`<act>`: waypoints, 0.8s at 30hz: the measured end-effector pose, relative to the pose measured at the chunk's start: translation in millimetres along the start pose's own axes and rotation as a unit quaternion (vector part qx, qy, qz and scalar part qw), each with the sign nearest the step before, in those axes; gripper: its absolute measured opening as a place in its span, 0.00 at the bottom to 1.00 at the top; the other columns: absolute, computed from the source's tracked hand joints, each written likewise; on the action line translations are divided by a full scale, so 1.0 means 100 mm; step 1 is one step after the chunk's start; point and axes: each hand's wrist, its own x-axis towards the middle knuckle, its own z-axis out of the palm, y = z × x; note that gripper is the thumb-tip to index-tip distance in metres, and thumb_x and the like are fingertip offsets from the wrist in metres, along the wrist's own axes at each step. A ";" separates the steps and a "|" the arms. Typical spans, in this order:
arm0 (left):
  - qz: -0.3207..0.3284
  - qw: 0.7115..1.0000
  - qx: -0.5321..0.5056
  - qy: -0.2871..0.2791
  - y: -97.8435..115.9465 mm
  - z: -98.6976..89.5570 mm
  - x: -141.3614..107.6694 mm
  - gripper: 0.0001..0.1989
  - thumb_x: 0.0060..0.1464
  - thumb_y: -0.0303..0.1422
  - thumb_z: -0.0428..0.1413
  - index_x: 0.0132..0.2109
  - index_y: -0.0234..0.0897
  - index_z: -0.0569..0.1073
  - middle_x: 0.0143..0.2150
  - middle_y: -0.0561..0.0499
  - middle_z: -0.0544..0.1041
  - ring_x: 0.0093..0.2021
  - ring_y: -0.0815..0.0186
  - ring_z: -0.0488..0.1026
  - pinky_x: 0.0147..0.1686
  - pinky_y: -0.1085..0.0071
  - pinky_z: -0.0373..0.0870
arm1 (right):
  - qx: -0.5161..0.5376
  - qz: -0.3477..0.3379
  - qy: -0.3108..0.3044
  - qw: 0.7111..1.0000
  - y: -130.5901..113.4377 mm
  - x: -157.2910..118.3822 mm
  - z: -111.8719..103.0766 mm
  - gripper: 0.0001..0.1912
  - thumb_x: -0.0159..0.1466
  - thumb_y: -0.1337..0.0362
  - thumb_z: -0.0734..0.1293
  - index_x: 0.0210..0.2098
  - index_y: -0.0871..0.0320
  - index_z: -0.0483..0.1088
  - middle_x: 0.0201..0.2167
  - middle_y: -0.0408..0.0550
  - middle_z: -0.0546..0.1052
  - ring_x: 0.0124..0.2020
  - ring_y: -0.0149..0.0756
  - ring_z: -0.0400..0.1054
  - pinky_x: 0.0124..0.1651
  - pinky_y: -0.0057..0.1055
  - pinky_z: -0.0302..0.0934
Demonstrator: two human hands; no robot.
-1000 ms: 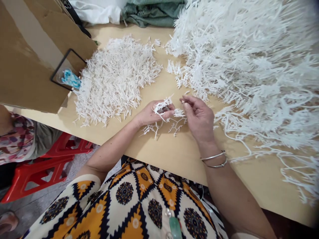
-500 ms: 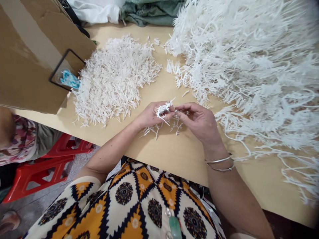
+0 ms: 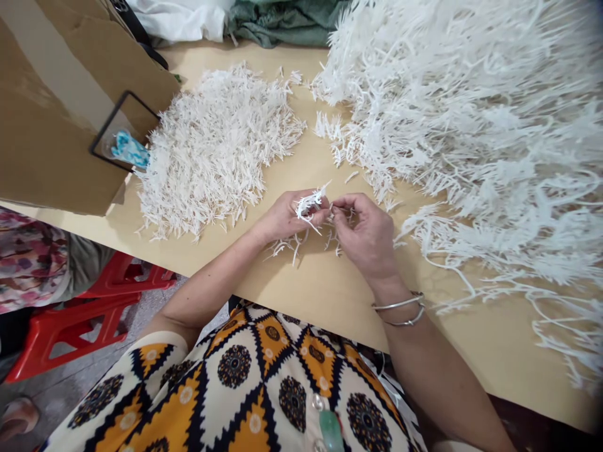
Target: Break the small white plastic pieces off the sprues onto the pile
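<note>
My left hand is closed around a small bunch of white branching plastic sprigs, whose tips stick out above the thumb and hang below the palm. Against its fingertips, my right hand pinches the end of a thin white sprig, thumb and forefinger together. The exact piece between those fingers is partly hidden. Left of my hands lies a pile of short white sprig pieces. On the right spreads a larger heap of long, tangled white plastic sprigs.
A cardboard box stands at the table's left, with a black wire frame and a blue-and-white item beside it. White cloth and green cloth lie at the back. Beside a red stool, another person's patterned clothing shows.
My right hand has shifted slightly left and closed in toward my left hand, its fingers bending more. My left hand stays nearly still with the bunch.
</note>
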 end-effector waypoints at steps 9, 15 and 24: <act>-0.044 0.998 -0.022 0.042 0.04 0.02 0.00 0.19 0.59 0.48 0.64 0.39 0.35 0.75 0.31 0.54 0.73 0.30 0.73 0.66 0.34 0.73 0.67 | 0.122 -0.009 0.032 0.992 0.05 0.08 -0.08 0.10 0.73 0.60 0.67 0.51 0.51 0.78 0.54 0.51 0.83 0.57 0.43 0.78 0.65 0.46 0.71; -0.028 0.998 -0.034 0.048 -0.01 0.02 0.01 0.21 0.57 0.50 0.66 0.37 0.34 0.75 0.29 0.56 0.72 0.29 0.74 0.65 0.34 0.73 0.66 | 0.108 -0.060 -0.071 0.990 0.02 0.06 -0.23 0.09 0.69 0.60 0.72 0.49 0.50 0.80 0.49 0.49 0.84 0.51 0.43 0.79 0.59 0.47 0.73; 0.028 0.999 0.010 0.043 -0.04 0.04 0.02 0.18 0.61 0.46 0.63 0.37 0.34 0.75 0.30 0.54 0.75 0.29 0.73 0.68 0.36 0.72 0.69 | 0.066 -0.091 -0.095 0.989 0.07 0.05 -0.24 0.05 0.66 0.66 0.72 0.42 0.52 0.77 0.43 0.49 0.84 0.47 0.45 0.79 0.55 0.49 0.72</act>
